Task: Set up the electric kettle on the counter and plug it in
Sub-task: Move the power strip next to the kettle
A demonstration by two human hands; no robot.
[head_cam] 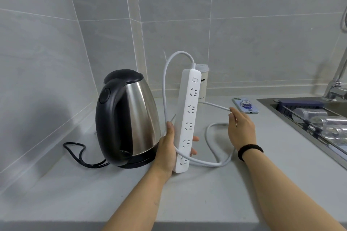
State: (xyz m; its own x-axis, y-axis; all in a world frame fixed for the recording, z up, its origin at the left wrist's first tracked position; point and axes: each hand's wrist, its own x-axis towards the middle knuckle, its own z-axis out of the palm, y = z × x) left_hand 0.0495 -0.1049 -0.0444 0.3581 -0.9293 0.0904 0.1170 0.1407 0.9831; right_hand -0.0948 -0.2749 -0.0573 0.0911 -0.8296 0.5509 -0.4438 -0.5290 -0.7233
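Note:
A steel electric kettle [129, 118] with black handle and lid stands on its black base on the grey counter [206, 202], near the left wall corner. Its black cord [78, 154] lies looped on the counter to the left. My left hand [169, 148] grips a white power strip [187, 118] and holds it upright just right of the kettle. The strip's white cable [212, 146] loops over its top and across the counter. My right hand [241, 127] pinches that cable between thumb and fingers, right of the strip.
A white lidded cup [203, 84] stands behind the strip by the wall. A phone [246, 105] lies face down near the steel sink [308, 122], which holds clear glasses and a purple rack. A tap [336, 84] rises at the far right.

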